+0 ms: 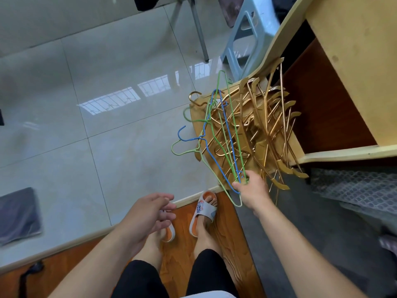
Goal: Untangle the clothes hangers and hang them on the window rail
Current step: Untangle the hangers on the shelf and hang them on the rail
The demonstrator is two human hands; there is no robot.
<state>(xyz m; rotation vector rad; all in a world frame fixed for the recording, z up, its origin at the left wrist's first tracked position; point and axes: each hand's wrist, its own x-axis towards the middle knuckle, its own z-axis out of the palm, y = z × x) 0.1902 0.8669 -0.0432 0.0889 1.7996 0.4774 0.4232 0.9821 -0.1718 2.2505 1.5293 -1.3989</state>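
A tangled heap of gold metal hangers (264, 123) lies on a low wooden shelf (198, 117) at the right. Over it lie thin wire hangers, green (231, 108) and blue (211, 155), with their hooks sticking out to the left past the shelf edge. My right hand (251, 190) pinches the near corners of the green and blue wire hangers between thumb and fingers. My left hand (150, 214) hovers lower left, apart from the hangers, fingers relaxed and spread, holding nothing. The window rail is out of view.
A wooden desk (352, 67) rises at the right above the shelf. A pale blue plastic stool (251, 37) and a metal chair leg (199, 31) stand behind on the glossy tiled floor. A grey mat (18, 214) lies far left. My feet in slippers (204, 211) stand on a wooden step.
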